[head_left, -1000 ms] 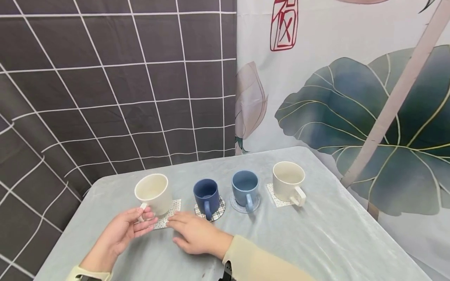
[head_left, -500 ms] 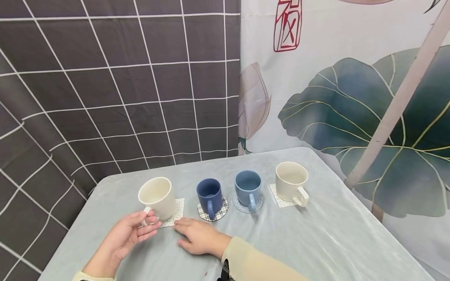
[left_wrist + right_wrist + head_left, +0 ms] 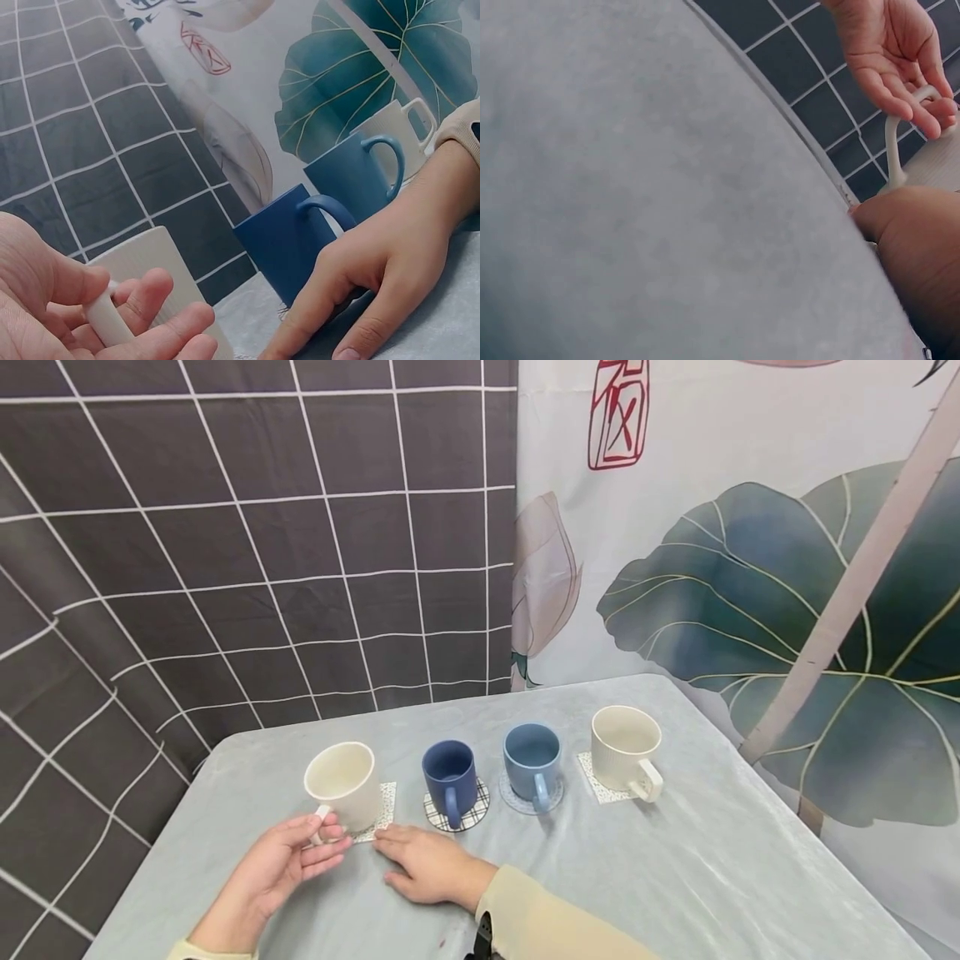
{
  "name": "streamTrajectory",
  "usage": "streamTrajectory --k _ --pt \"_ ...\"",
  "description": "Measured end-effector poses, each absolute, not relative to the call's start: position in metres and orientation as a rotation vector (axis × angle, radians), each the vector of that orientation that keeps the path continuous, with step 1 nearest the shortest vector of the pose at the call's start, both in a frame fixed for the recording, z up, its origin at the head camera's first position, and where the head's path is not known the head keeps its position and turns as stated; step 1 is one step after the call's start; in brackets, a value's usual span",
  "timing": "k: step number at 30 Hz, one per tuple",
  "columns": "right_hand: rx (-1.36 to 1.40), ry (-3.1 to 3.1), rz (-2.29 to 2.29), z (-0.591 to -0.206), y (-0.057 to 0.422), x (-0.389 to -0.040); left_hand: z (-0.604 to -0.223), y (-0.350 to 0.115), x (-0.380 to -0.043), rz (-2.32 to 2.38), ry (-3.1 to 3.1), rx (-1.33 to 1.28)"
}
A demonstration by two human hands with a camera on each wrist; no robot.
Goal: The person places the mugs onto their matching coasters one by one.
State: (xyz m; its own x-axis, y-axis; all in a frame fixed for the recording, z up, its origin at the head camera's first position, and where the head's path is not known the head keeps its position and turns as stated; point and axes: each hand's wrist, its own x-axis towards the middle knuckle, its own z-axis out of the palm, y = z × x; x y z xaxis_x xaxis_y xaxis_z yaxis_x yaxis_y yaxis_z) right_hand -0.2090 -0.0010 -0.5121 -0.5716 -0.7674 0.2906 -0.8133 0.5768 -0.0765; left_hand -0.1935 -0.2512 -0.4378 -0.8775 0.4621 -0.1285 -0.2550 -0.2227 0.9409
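Note:
At the left of the head view a cream mug [image 3: 347, 783] stands over a speckled square coaster [image 3: 386, 807]. My left hand [image 3: 288, 860] pinches the mug's handle between thumb and fingers; the left wrist view shows the thumb pressed on the white handle [image 3: 109, 319]. My right hand [image 3: 427, 860] lies palm down, its fingertips on the coaster's near right corner, fingers extended. Just beyond it a dark blue mug [image 3: 450, 772] stands on a round checked coaster [image 3: 475, 810], handle toward me. Part of the speckled coaster is hidden under the cream mug.
Right of the dark blue mug, a lighter blue mug [image 3: 531, 758] stands on a round pale coaster [image 3: 557, 793]. Farther right a second cream mug [image 3: 624, 747] sits on a square patterned coaster [image 3: 596, 781]. A grey cloth covers the table [image 3: 675, 877], with curtains behind.
The cream mug in my left hand has shifted slightly right and toward me over its coaster. My right hand's fingertips remain at the coaster, and the whole head view has shifted slightly.

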Motion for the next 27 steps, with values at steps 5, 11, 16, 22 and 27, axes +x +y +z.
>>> streamTrajectory --k 5,11,16,22,27 --pt "1.321 -2.580 0.303 -0.512 -0.001 -0.209 -0.441 -0.250 -0.194 2.122 1.593 0.221" --pt "1.324 -2.588 0.310 -0.512 -0.001 -0.209 -0.446 -0.249 -0.194 2.124 1.596 0.181" --pt "1.322 -2.597 0.317 -0.514 -0.001 -0.210 -0.449 -0.251 -0.195 2.136 1.577 0.177" --pt "1.319 -2.590 0.315 -0.513 -0.001 -0.210 -0.450 -0.249 -0.199 2.139 1.587 0.154" --pt "1.320 -2.584 0.317 -0.513 0.000 -0.210 -0.450 -0.247 -0.202 2.124 1.603 0.144"
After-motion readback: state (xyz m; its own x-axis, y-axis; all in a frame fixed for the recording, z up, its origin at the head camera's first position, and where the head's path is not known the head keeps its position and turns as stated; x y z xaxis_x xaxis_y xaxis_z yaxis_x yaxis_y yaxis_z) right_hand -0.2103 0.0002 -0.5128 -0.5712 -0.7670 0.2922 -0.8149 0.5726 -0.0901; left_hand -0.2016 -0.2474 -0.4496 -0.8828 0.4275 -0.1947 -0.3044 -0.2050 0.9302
